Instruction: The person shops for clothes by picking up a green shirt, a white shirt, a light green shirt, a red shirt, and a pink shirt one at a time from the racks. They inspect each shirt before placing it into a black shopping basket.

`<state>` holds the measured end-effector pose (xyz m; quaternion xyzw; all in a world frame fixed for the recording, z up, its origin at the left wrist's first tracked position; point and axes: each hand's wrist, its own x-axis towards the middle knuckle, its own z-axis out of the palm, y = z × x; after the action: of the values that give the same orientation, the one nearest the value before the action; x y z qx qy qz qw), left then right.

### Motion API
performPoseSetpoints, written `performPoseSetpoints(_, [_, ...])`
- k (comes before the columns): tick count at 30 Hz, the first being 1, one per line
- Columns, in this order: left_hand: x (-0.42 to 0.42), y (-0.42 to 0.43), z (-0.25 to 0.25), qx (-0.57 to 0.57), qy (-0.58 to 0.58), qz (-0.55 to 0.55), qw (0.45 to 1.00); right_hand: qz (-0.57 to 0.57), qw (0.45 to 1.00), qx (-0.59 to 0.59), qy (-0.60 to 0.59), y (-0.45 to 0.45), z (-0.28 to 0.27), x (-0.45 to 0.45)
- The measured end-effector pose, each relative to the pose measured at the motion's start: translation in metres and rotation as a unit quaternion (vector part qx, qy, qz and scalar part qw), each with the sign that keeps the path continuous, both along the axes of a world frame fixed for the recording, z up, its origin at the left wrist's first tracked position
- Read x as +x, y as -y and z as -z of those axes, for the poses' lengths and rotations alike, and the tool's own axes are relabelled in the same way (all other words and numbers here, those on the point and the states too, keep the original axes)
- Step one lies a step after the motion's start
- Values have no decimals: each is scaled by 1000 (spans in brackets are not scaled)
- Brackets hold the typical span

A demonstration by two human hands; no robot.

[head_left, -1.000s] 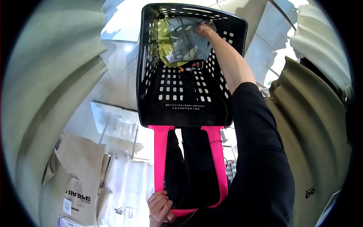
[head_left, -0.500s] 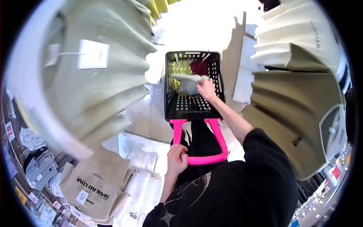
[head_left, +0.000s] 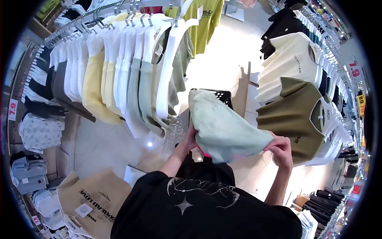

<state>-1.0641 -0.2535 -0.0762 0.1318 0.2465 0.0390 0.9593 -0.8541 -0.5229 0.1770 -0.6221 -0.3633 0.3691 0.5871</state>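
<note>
A pale green garment (head_left: pixel 223 123) is stretched between my two hands in front of my chest. My right hand (head_left: pixel 281 148) is closed, pinching its lower right corner. On the other side, my left hand (head_left: pixel 192 137) grips the garment's left edge, its fingers partly hidden behind the cloth. Past the fabric, the black shopping basket (head_left: pixel 225 95) shows only its far rim. A bit of its pink handle (head_left: pixel 205 153) peeks out below the cloth.
Left of me, a rack holds shirts on white hangers (head_left: pixel 163 75). On the right hang an olive T-shirt (head_left: pixel 294 117) and a cream T-shirt (head_left: pixel 284 67). A beige printed shirt (head_left: pixel 91 199) is near at lower left. Tiled floor (head_left: pixel 107 147) runs between the racks.
My right hand has lifted the pale green garment out of the basket. My left hand has left the pink handle and taken the garment's other side. The view has shifted, showing more racks.
</note>
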Motion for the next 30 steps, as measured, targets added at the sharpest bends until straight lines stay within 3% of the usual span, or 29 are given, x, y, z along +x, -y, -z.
performPoseSetpoints(2, [6, -4, -45, 21, -57, 43, 997, 109, 988, 52, -92, 19, 11, -21])
performPoseSetpoints(5, [15, -3, -66, 97, -55, 72, 991, 259, 940, 123, -187, 30, 63, -32])
performPoseSetpoints(9, [19, -3, -81, 292, 31, 90, 952, 331, 901, 146, -240, 4, 89, -29])
performPoseSetpoints(10, [28, -5, -124, 287, 27, 83, 954, 354, 893, 127, -248, 1, 92, -23])
performPoseSetpoints(11, [35, -8, -151, 466, 19, 61, 882, 346, 890, 116, -274, 7, 107, -7])
performPoseSetpoints(12, [45, -8, -150, 527, 73, -19, 846, 380, 893, 61, -232, 2, 116, 4])
performPoseSetpoints(14, [55, -8, -166, 598, 81, -52, 796, 393, 910, -75, -106, -16, 131, 22])
performPoseSetpoints(15, [60, -7, -178, 633, 84, -71, 766, 341, 927, -151, -47, -21, 140, 34])
performPoseSetpoints(17, [79, 3, -210, 639, 124, -158, 743, 277, 944, -178, 37, -51, 125, 27])
performPoseSetpoints(18, [88, 8, -218, 642, 140, -202, 726, 241, 962, -124, -12, -66, 104, 20])
performPoseSetpoints(21, [111, 13, -209, 730, 27, -136, 669, 104, 978, 94, -155, -101, 54, -5])
performPoseSetpoints(23, [127, 20, -195, 702, 4, -163, 694, 65, 996, 57, -1, -118, 54, -11])
performPoseSetpoints(25, [133, 19, -189, 678, -25, -187, 710, 144, 988, 57, 27, -130, 57, -1])
performPoseSetpoints(26, [131, 21, -210, 681, -50, -184, 707, 176, 981, 64, -42, -133, 65, 13])
performPoseSetpoints(28, [126, 11, -206, 716, -80, -194, 666, 209, 951, 117, -194, -136, 67, 39])
performPoseSetpoints(30, [115, -3, -206, 754, -78, -206, 619, 196, 945, 140, -223, -139, 70, 61])
